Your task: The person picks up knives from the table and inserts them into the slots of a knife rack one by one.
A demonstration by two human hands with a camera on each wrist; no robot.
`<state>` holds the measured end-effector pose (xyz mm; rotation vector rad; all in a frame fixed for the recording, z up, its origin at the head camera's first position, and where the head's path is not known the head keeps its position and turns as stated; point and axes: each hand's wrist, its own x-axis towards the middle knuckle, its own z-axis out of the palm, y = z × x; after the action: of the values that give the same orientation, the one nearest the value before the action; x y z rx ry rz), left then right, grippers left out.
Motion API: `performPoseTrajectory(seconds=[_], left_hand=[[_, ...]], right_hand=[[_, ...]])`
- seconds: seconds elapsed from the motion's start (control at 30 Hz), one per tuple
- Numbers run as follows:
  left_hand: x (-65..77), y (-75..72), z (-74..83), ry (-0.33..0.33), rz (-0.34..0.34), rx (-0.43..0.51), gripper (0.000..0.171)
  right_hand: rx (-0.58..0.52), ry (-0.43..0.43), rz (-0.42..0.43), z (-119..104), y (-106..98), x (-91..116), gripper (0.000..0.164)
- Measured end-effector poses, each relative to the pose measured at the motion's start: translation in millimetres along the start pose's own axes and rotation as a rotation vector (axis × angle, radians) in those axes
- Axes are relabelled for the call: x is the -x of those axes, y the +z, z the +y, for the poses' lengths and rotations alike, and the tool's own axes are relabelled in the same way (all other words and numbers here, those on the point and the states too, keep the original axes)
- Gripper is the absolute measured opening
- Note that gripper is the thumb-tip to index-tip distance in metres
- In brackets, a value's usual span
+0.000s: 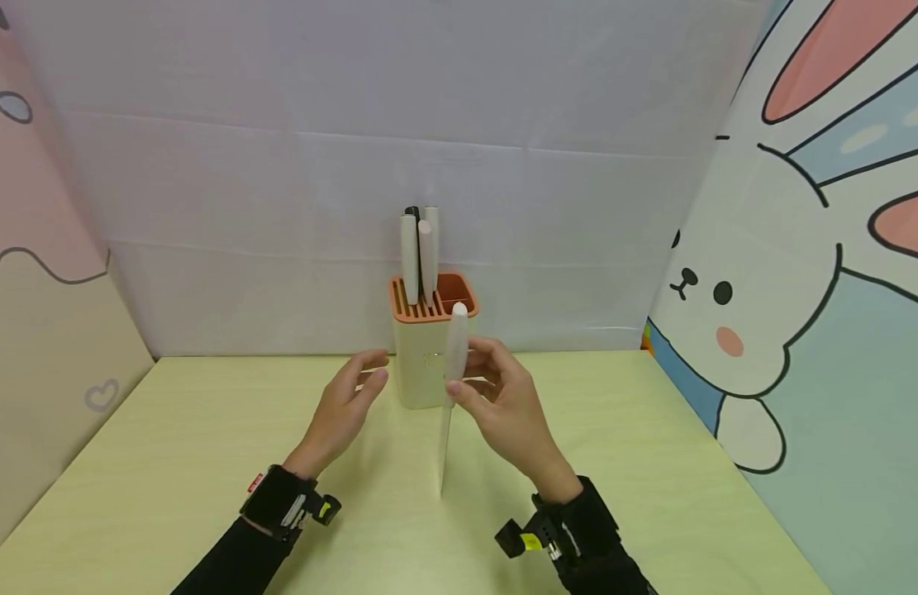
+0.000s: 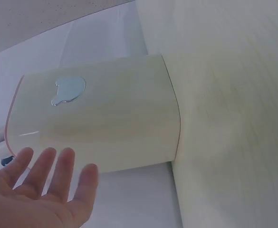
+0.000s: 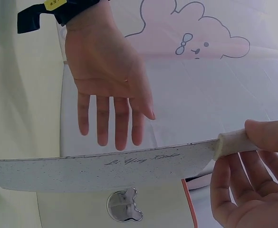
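Note:
A kitchen knife with a white handle (image 1: 456, 343) and a speckled blade (image 3: 100, 168) is pinched by my right hand (image 1: 506, 405) between thumb and fingers. Its handle points up and its blade down, in front of the cream knife block (image 1: 421, 372). Lettering runs along the blade in the right wrist view. My left hand (image 1: 347, 405) is to the left of the block with fingers loosely extended, holding nothing. In the left wrist view those fingers (image 2: 62, 173) show in front of the block's side.
Several knives with white handles (image 1: 409, 260) and a black one stand in the block's slotted orange-brown top (image 1: 459, 285). An open compartment is at its right. Behind the pale wooden table (image 1: 228, 463) hangs a white sheet (image 1: 280, 190); cartoon panels (image 1: 734, 330) flank it.

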<state>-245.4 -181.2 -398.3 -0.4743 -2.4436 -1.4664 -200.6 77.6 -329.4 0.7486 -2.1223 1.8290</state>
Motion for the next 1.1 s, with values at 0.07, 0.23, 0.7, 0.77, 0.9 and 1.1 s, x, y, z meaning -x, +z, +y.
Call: performPoseTrajectory(seconds=[0.07,0.23,0.7,0.77,0.9,1.1], left_hand=[[-0.3,0.5,4.4,0.039,0.016,-0.001,0.043],[1.7,-0.5,24.7,0.122,0.046,-0.009,0.039],[-17.2,3.9,89.5,0.241,0.021,0.153,0.037],[-21.8,5.6,99.4,0.261,0.008,0.164,0.038],[-29.3,10.1,115.1,0.284,-0.022,0.173,0.036],[-33.6,15.3,128.0,0.275,-0.031,0.175,0.034]], right_hand=[[0.001,-0.005,0.002,-1,0,0,0.047],[0.0,-0.014,-0.005,-2,1,-1,0.048],[0.012,-0.015,-0.004,-2,0,0,0.044],[0.012,-0.021,-0.005,-1,-1,0,0.044],[0.005,-0.029,-0.005,0,-3,1,0.045],[0.007,-0.034,-0.004,-1,-4,1,0.045]])
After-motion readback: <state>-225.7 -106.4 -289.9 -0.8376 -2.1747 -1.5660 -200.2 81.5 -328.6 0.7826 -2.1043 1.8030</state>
